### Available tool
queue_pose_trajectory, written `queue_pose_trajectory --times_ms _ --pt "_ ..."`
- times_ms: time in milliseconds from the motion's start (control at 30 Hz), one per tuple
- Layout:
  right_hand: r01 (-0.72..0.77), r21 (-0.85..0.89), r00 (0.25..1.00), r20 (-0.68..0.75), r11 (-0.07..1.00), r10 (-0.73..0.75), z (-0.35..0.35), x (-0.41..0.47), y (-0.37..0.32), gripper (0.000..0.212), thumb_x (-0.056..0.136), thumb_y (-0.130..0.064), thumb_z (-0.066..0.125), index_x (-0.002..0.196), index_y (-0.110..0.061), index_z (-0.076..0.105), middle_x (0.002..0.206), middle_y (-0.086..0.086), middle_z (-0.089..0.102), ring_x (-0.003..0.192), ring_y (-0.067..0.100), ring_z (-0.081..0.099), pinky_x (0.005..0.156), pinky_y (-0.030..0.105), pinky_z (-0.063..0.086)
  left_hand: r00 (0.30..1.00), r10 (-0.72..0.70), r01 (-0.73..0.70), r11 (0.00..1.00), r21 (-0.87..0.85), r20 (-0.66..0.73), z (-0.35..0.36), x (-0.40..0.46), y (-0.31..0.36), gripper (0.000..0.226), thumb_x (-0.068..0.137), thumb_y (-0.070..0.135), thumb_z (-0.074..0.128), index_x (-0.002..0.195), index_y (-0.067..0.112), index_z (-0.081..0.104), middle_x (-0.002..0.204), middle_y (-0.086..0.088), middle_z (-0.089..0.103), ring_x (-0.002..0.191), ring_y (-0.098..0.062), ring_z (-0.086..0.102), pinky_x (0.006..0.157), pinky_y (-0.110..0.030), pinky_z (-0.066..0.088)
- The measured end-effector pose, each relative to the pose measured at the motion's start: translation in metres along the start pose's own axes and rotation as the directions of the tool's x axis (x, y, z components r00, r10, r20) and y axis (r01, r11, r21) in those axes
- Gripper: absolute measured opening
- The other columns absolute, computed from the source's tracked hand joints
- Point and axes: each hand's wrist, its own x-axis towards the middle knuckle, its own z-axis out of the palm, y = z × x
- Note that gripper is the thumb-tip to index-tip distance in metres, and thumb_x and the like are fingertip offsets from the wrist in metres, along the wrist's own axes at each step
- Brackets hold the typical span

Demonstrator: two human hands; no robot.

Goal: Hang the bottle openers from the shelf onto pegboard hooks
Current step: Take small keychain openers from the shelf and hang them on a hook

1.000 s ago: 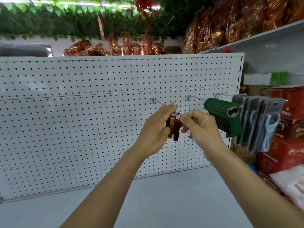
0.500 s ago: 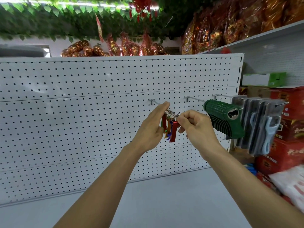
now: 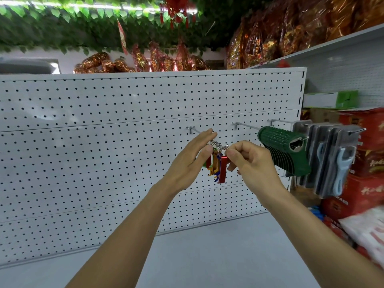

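Observation:
A bunch of small coloured bottle openers [image 3: 218, 166] on metal key rings hangs from the left pegboard hook [image 3: 192, 129]. A red one is at the front, with orange, green and blue ones behind it. My right hand [image 3: 247, 157] pinches the ring of the front red opener at the hook's tip. Beside the bunch on the left, my left hand [image 3: 192, 157] has flat, spread fingers, and its thumb touches the rings. The white pegboard [image 3: 104, 142] fills the background.
A second hook carries a row of green bottle openers [image 3: 284, 150], and a third holds grey carded openers [image 3: 330, 161]. Red boxes [image 3: 365, 142] and bagged goods are stacked at the right. A grey shelf surface [image 3: 197, 252] lies below my arms.
The bunch of openers has gone from my left hand's grip onto the hook. My left hand opened and flattened. My right hand rose slightly with the ring.

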Motion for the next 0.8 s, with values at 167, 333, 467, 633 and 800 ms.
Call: queue_pose_trajectory --times_ms 167,333,467,633,800 --pt "0.001 -0.008 1.000 -0.001 1.000 -0.001 0.0008 0.0014 0.0012 0.017 0.094 -0.008 0.057 0.078 -0.007 0.064 0.063 -0.003 0.062 0.053 0.003 0.054 0.051 0.008 0.039 1.000 -0.008 0.008 1.000 0.017 0.006 -0.0005 0.0021 -0.0035 0.049 0.100 0.051 0.029 0.146 0.036 0.037 0.155 0.022 0.027 0.142 0.009 0.017 0.120 -0.034 0.019" --pt "0.021 -0.005 1.000 -0.002 1.000 -0.021 0.0003 0.0002 0.0023 0.019 0.094 -0.009 0.057 0.076 -0.013 0.063 0.067 -0.002 0.064 0.057 0.006 0.057 0.054 0.010 0.041 0.992 0.122 -0.121 0.991 0.054 -0.024 -0.0007 0.0015 0.0002 0.045 0.102 0.045 0.031 0.146 0.037 0.037 0.156 0.021 0.028 0.143 0.008 0.018 0.116 -0.026 0.019" --pt "0.031 -0.015 1.000 0.000 0.999 -0.031 0.0012 -0.0005 0.0027 0.019 0.094 -0.008 0.056 0.077 -0.014 0.063 0.070 0.001 0.065 0.058 0.006 0.057 0.055 0.010 0.042 0.982 0.190 -0.190 0.975 0.114 0.003 0.0012 0.0029 -0.0023 0.053 0.100 0.053 0.025 0.144 0.031 0.043 0.154 0.016 0.034 0.144 0.003 0.019 0.120 -0.033 0.019" --pt "0.037 -0.007 0.999 -0.007 0.999 -0.037 0.0006 -0.0004 0.0026 0.019 0.094 -0.007 0.057 0.077 -0.013 0.063 0.068 -0.003 0.063 0.059 0.006 0.057 0.056 0.010 0.042 0.988 0.152 -0.151 0.984 0.096 -0.003 -0.0005 0.0030 -0.0077 0.050 0.099 0.048 0.024 0.145 0.034 0.039 0.153 0.018 0.034 0.143 0.006 0.019 0.120 -0.035 0.019" --pt "0.032 0.004 0.999 -0.002 0.999 -0.032 0.0006 -0.0013 0.0033 0.018 0.094 -0.007 0.057 0.077 -0.012 0.063 0.067 -0.004 0.063 0.059 0.007 0.057 0.056 0.010 0.042 0.993 0.114 -0.116 0.989 0.091 0.025 -0.0017 0.0039 -0.0095 0.062 0.092 0.068 0.021 0.146 0.040 0.035 0.153 0.024 0.030 0.142 0.011 0.015 0.118 -0.027 0.017"
